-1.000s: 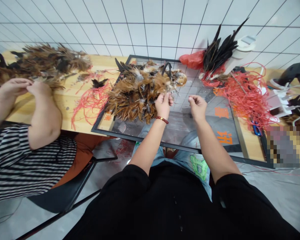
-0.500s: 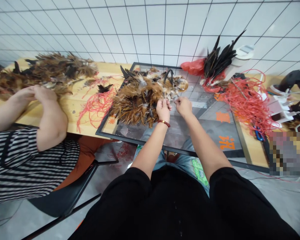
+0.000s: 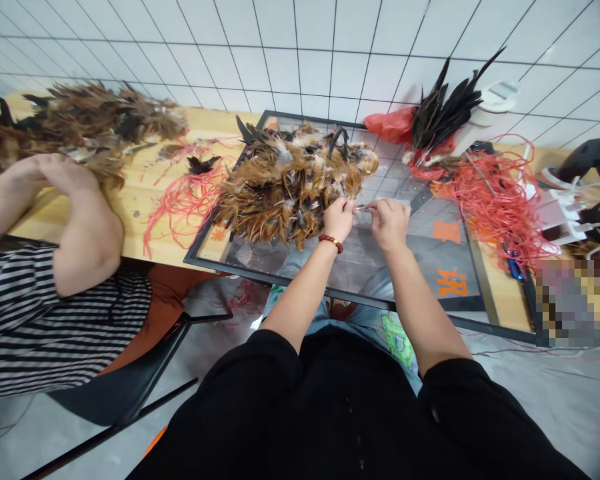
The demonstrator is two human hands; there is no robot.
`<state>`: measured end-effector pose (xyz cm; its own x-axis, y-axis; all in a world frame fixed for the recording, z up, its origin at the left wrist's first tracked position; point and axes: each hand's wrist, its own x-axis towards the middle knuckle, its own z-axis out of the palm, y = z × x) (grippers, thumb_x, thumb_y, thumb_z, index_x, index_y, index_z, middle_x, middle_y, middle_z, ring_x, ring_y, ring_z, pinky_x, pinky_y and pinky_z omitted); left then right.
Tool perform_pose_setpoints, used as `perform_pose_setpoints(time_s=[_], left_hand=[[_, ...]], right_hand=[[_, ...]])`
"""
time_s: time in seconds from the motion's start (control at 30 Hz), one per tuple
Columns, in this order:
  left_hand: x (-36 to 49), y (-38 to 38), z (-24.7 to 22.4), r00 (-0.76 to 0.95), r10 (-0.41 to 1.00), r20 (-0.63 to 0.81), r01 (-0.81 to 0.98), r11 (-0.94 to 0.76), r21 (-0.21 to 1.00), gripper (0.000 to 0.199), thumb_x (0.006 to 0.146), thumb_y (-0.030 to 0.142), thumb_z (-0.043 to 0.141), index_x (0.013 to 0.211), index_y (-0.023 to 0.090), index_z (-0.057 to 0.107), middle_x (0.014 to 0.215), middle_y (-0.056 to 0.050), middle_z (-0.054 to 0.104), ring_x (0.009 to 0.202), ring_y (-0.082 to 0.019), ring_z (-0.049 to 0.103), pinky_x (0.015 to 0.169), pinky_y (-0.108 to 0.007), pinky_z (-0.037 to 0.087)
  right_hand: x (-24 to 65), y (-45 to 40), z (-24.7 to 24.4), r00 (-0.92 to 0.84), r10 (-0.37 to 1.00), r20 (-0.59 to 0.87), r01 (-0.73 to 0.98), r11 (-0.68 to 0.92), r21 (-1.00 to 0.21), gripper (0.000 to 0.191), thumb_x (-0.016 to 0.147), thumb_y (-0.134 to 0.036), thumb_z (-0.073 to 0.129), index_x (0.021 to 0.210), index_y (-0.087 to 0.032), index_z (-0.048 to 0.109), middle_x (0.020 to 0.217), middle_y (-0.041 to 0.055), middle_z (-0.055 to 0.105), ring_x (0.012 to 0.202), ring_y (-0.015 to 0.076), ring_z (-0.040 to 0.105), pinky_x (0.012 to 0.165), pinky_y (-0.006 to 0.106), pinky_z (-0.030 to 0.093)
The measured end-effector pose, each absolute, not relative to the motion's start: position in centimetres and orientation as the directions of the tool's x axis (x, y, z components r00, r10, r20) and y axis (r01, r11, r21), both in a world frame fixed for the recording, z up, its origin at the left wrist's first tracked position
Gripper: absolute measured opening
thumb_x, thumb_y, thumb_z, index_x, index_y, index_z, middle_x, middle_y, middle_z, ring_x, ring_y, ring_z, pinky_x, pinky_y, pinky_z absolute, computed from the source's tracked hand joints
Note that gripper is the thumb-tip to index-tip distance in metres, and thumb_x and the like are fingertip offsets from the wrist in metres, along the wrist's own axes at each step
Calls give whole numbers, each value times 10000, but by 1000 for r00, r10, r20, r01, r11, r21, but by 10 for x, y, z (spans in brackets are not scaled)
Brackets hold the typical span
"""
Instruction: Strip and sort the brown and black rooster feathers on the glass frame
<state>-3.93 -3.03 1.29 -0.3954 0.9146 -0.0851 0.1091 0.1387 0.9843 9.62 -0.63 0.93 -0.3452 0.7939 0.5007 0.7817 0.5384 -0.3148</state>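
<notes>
A large heap of brown feathers (image 3: 280,190) lies on the black-framed glass panel (image 3: 420,267). At the heap's right edge my left hand (image 3: 338,219), with a red bead bracelet above it, is closed in a pinch. Just right of it, over the glass, my right hand (image 3: 390,223) is also pinched. Something small and thin shows between the two sets of fingertips, too small to name. Neither hand lies flat; both are raised close to the panel, a short gap apart.
Black feathers (image 3: 440,113) stand by a red bag (image 3: 390,125) at the back. Red strings (image 3: 497,200) lie right, more red strings (image 3: 185,200) left. A seated person in stripes (image 3: 65,327) works at another feather pile (image 3: 90,123). White cables (image 3: 570,223) lie far right.
Both my hands have shifted right, the right one farther, so the gap between them is wider. The whole view has moved slightly.
</notes>
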Motion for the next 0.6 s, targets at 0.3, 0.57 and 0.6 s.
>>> perform_pose_setpoints(time_s=[0.3,0.57,0.6], left_hand=[[-37,-38,15,-252,962,101,564,61,824,253,928,226,488,715,194,620,693,-45,678,741,-180,642,731,-264,440],[-33,-40,20,-231,965,121,682,73,728,203,939,223,484,824,182,646,864,-112,715,859,-233,655,781,-302,435],[-33,-39,19,-255,959,122,664,82,743,190,938,216,487,831,183,641,870,-111,713,863,-230,655,784,-299,436]], right_hand=[[96,-5,10,-322,777,540,800,529,-283,238,947,-279,441,956,-201,666,952,87,686,921,252,554,920,424,295],[97,-6,10,-322,779,538,807,523,-275,259,945,-295,426,965,-189,662,945,99,684,927,258,564,926,423,313],[97,-6,10,-328,786,525,807,521,-277,262,945,-306,430,970,-190,664,953,100,686,935,260,567,930,426,315]])
